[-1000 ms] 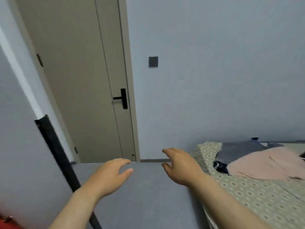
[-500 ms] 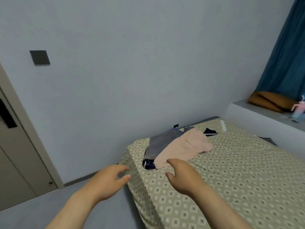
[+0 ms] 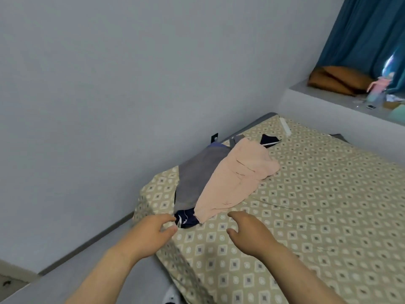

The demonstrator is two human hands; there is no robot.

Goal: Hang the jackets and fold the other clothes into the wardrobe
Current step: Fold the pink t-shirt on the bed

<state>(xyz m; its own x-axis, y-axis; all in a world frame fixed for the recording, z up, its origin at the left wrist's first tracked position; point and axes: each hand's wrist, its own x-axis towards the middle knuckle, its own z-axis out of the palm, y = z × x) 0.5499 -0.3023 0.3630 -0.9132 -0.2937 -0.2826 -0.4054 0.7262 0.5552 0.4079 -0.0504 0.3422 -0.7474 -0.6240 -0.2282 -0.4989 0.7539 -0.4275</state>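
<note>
Overlapping grey cloth point(image 3: 197, 178), rumpled pink cloth point(image 3: 236, 178) drapes patterned bedspread point(image 3: 317, 216).

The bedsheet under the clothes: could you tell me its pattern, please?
Beige bedsheet with repeating diamond motifs; head view.

Nothing readable here, honestly. The dark navy garment point(image 3: 186, 218) at the near end of the clothes pile point(image 3: 230, 181) has a few white marks on it, but they're too small and blurry to tell whether it's lettering. Same with the pink bottle point(image 3: 377, 89) on the far right ledge point(image 3: 317, 96): just blur.
</note>
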